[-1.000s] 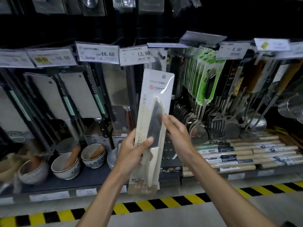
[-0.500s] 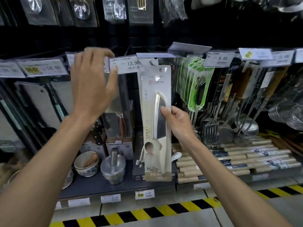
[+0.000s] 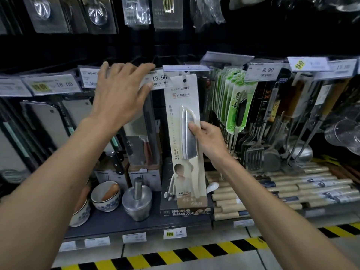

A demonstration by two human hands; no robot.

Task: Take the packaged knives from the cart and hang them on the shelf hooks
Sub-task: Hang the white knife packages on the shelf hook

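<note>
1. Fingers of the right hand (image 3: 210, 142) were curled round the right edge of the packaged knife (image 3: 185, 172), and the thumb lay on the front, over the blade.
2. The packaged knife stood upright in the middle of the frame, in front of the shelf (image 3: 116, 221). Its top hole sat just below the row of price tags. Maybe it was on a hook, but I could not tell.
3. The left hand (image 3: 120, 96) was raised left of the middle. Its fingers were spread out and straight, and it held nothing. Its thumb touched the price tag (image 3: 158, 79) that said 13.90.
4. At the lower left, a metal pot (image 3: 137, 201) with a stick in it stood beside blue and white bowls (image 3: 106, 197).
5. On the right, green packs (image 3: 233, 102) hung in a row. Rolling pins (image 3: 292, 190) lay at the lower right.
6. A yellow and black stripe (image 3: 194, 252) ran along the floor at the bottom.
</note>
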